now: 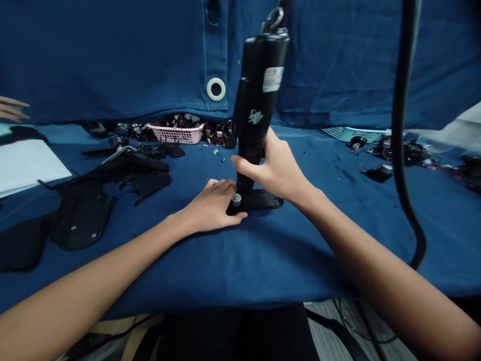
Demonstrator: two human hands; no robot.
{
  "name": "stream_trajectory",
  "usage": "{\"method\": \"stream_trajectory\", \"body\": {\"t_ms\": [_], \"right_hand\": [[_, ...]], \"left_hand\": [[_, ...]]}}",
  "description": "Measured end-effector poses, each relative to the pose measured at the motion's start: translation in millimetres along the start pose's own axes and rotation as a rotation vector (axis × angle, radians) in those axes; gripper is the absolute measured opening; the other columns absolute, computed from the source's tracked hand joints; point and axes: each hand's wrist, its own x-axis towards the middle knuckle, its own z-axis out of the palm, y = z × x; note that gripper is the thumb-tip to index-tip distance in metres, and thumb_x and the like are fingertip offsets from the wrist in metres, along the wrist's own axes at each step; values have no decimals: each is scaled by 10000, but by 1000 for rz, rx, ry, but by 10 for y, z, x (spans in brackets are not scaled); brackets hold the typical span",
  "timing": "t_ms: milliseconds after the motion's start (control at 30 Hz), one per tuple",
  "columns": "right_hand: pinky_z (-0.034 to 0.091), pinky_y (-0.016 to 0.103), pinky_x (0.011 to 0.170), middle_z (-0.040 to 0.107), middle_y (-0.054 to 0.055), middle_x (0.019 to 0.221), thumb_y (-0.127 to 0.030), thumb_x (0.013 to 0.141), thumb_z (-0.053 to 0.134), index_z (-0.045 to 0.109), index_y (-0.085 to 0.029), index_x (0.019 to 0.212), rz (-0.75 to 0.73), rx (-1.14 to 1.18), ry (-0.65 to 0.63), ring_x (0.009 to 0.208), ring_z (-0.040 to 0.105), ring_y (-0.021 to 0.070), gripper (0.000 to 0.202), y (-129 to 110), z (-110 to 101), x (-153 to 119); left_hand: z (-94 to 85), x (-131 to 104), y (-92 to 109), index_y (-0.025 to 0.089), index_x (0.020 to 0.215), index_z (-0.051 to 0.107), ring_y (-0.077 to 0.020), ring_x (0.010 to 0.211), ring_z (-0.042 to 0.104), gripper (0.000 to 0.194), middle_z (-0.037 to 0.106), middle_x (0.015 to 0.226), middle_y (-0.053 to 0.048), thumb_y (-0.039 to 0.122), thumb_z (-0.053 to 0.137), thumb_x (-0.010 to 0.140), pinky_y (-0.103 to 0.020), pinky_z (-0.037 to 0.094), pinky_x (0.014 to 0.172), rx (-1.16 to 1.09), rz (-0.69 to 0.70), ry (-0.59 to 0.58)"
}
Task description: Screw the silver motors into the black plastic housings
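A black cylindrical power tool [259, 100] hangs nearly upright from a metal ring. My right hand [276, 168] is wrapped round its lower part, the thumb on the near side. The tool's lower end meets a flat black part [263, 199] lying on the blue cloth. My left hand [216, 205] grips the left end of that part, its thumb along the near edge. Beside the left fingers stands a small round silver-topped piece [236, 198]. The tool's tip is hidden.
Black plastic parts [80, 215] lie at the left, near white paper [30, 165]. A pink basket [176, 134] and a teal basket [353, 134] stand at the back among wired pieces. A thick black cable [400, 115] hangs at the right. Another person's hand [13, 109] shows at far left.
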Motion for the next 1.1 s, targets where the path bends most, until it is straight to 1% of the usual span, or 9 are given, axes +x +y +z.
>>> {"method": "stream_trajectory", "body": {"t_ms": [67, 133, 200, 300, 367, 500, 667, 933, 1100], "right_hand": [[531, 352, 783, 611, -10, 830, -385, 743, 746, 569, -212, 942, -99, -96, -69, 836, 613, 192, 318, -6, 45, 15], [542, 400, 816, 624, 16, 904, -487, 825, 655, 537, -210, 986, -170, -161, -87, 884, 626, 215, 342, 2, 82, 40], [553, 412, 832, 625, 25, 961, -532, 884, 569, 495, -221, 1057, -200, -167, -70, 914, 640, 213, 363, 13, 119, 71], [576, 391, 799, 625, 14, 981, -560, 923, 491, 415, -255, 1171, -216, -127, -89, 892, 666, 191, 400, 24, 182, 98], [587, 383, 772, 632, 11, 979, -581, 930, 458, 390, -268, 1205, -221, -128, -90, 876, 677, 186, 422, 28, 226, 88], [599, 388, 740, 651, 27, 992, -620, 923, 425, 400, -263, 1210, -242, -162, 28, 904, 686, 206, 459, 39, 302, 29], [583, 318, 612, 657, 6, 904, -645, 900, 443, 419, -263, 1145, -234, -131, 111, 804, 705, 181, 454, 78, 349, 35], [536, 269, 515, 626, -21, 815, -651, 887, 454, 414, -268, 1074, -230, -127, 142, 674, 683, 133, 427, 125, 354, 94], [545, 270, 531, 616, -26, 805, -642, 881, 473, 416, -270, 1055, -229, -116, 149, 689, 688, 133, 414, 125, 357, 98]], "left_hand": [[-14, -5, 9, 197, 1240, 471, -298, 1076, 555, 483, 595, 1157, -104, 477, 583, 863, -465, 401, 938, -1, -9, -24], [-20, -11, 17, 197, 1245, 470, -295, 1085, 552, 482, 592, 1159, -105, 482, 573, 871, -461, 394, 945, 2, -19, -32], [-18, -14, 19, 195, 1249, 467, -290, 1090, 549, 487, 584, 1175, -104, 482, 575, 871, -458, 386, 954, 2, -24, -31], [-11, -15, 17, 199, 1253, 458, -287, 1092, 544, 491, 576, 1185, -97, 481, 576, 869, -456, 380, 963, -2, -29, -30], [-10, -13, 14, 192, 1235, 457, -286, 1078, 546, 479, 577, 1172, -98, 486, 566, 872, -451, 386, 950, -4, -29, -33], [-10, -9, 12, 168, 1189, 458, -283, 1034, 555, 466, 585, 1144, -107, 498, 555, 875, -441, 402, 918, -7, -28, -34], [-7, -15, 15, 161, 1209, 455, -291, 1047, 557, 480, 582, 1178, -118, 486, 572, 876, -439, 406, 912, 2, -26, -33], [0, -23, 17, 164, 1243, 444, -287, 1036, 567, 507, 588, 1181, -115, 474, 589, 870, -431, 410, 906, -1, -28, -27], [11, -16, 9, 180, 1248, 440, -284, 1039, 570, 496, 588, 1181, -111, 469, 584, 873, -432, 412, 913, -12, -22, -19]]}}
